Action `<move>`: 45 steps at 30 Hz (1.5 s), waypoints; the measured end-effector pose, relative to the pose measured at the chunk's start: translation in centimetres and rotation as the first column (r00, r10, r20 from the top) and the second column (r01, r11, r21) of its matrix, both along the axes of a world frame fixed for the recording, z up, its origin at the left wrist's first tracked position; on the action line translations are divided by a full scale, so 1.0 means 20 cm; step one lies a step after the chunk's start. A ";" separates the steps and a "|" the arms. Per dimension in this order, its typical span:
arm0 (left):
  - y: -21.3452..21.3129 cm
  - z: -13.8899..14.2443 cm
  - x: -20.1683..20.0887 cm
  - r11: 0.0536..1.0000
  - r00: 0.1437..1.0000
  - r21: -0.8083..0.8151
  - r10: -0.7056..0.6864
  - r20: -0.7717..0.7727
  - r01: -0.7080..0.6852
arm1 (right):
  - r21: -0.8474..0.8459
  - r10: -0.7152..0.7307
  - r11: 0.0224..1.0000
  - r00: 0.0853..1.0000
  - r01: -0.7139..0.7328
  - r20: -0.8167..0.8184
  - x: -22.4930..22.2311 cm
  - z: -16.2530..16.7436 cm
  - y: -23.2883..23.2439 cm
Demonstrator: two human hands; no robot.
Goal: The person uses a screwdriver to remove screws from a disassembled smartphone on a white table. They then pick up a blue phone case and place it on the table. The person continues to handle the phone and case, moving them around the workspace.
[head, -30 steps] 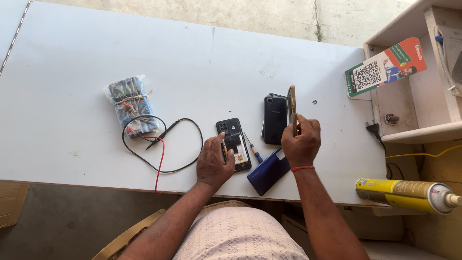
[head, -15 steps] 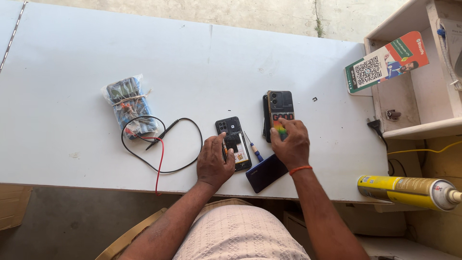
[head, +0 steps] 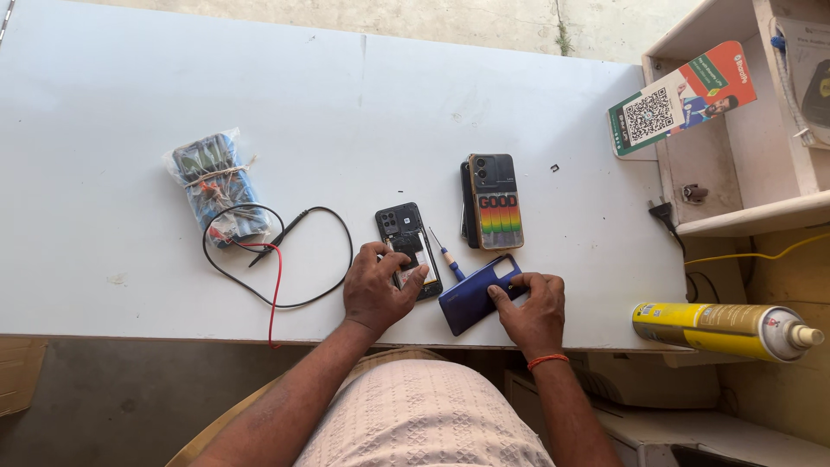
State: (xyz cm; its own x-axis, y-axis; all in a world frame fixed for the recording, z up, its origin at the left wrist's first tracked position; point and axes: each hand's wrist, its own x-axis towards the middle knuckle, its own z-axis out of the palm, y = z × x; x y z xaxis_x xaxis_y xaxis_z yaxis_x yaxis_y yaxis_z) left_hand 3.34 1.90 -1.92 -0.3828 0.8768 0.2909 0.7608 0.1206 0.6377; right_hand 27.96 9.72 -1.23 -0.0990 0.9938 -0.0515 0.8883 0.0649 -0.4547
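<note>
the opened black phone (head: 408, 249) lies with its back cover off and its insides showing, near the front edge of the white table (head: 259, 112); every place below is told from this phone. the left hand (head: 377, 290) rests on its lower end, fingers curled loosely over the exposed frame and pressing it down, thumb on the near side. the hand pins the phone flat rather than lifting it.

just to the right of the opened phone lies a small blue-handled screwdriver (head: 444, 254), its tip pointing up and away from the person. further right and slightly nearer the person lies a dark blue back cover (head: 475, 294), tilted, flat on the table. the right hand (head: 531, 307) lies on its right end, fingers spread narrow and laid on the cover; an orange band (head: 546, 360) circles that wrist.

to the upper right of the opened phone a stack of phones (head: 491, 201) lies flat, the top one in a case with rainbow stripes. to the left a black and red pair of test leads (head: 277, 259) curls in a loop, and beyond it lies a clear bag of parts (head: 212, 186) bound with rubber bands. far to the right a yellow spray can (head: 722, 329) lies on its side off the table, below a white shelf (head: 743, 156).
</note>
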 end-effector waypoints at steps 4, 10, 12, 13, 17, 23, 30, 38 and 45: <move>-0.02 0.07 0.02 0.988 0.997 0.134 -0.070 -0.034 0.074 | 0.047 0.013 0.999 0.999 -0.011 -0.051 0.02 -0.01 0.00; 0.03 0.20 0.14 0.927 0.919 -0.211 -0.235 0.317 0.310 | -0.018 0.002 1.000 1.000 -0.002 -0.027 0.05 -0.02 0.02; 0.06 0.22 0.15 0.881 0.909 -0.319 -0.236 0.345 0.349 | 0.028 0.015 1.000 0.991 -0.012 -0.132 0.08 -0.04 0.04; 0.06 0.22 0.15 0.852 0.904 -0.372 -0.233 0.359 0.368 | 0.049 0.024 0.999 0.983 -0.015 -0.184 0.10 -0.04 0.05; 0.09 0.19 0.18 0.732 0.823 -0.481 -0.192 0.535 0.483 | 0.024 -0.006 1.000 0.967 0.013 -0.255 0.16 -0.08 0.09; 0.02 0.12 0.11 0.788 0.560 -0.281 -0.096 0.823 0.548 | -0.009 -0.093 0.995 0.941 0.095 -0.324 0.15 -0.07 0.12; -0.12 0.10 -0.11 0.924 0.538 -0.307 0.143 0.831 0.229 | 0.176 0.160 0.978 0.942 -0.112 -0.293 0.00 0.02 0.00; -0.14 0.09 -0.12 0.902 0.678 -0.423 0.260 0.687 0.082 | 0.159 0.432 0.894 0.900 -0.419 -0.057 -0.33 0.05 -0.16; -0.11 0.10 -0.09 0.885 0.896 -0.444 0.079 0.438 0.139 | 0.180 0.436 0.879 0.897 -0.442 0.074 -0.34 0.09 -0.06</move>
State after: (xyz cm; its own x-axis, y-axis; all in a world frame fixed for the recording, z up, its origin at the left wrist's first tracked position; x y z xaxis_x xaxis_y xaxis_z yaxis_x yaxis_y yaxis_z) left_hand 1.54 -0.24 0.11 -0.3434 0.8794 -0.3298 0.4289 0.4593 0.7779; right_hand 21.23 8.51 0.53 -0.5283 0.8404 0.1212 0.7620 0.5322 -0.3690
